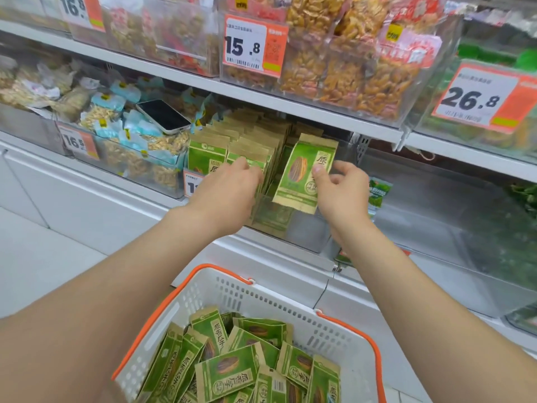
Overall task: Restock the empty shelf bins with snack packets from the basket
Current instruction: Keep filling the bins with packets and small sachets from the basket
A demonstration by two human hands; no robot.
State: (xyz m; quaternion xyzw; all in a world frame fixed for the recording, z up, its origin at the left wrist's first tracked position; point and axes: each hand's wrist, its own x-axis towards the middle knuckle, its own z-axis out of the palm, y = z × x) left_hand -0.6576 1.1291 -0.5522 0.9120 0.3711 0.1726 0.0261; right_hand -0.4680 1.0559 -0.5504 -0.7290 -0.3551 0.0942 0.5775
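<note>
Head view: right grip [338, 187] pinches packet [299, 175]; left grip [229, 184] seemingly spread, fingertips hidden.

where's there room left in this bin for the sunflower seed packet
Free: the gap in the clear bin between the packet row under the left hand and the bin's right wall, below the sunflower seed packet the right hand pinches. The neighbouring bin rightward looks mostly bare. Crowded: this bin's left half.
</note>
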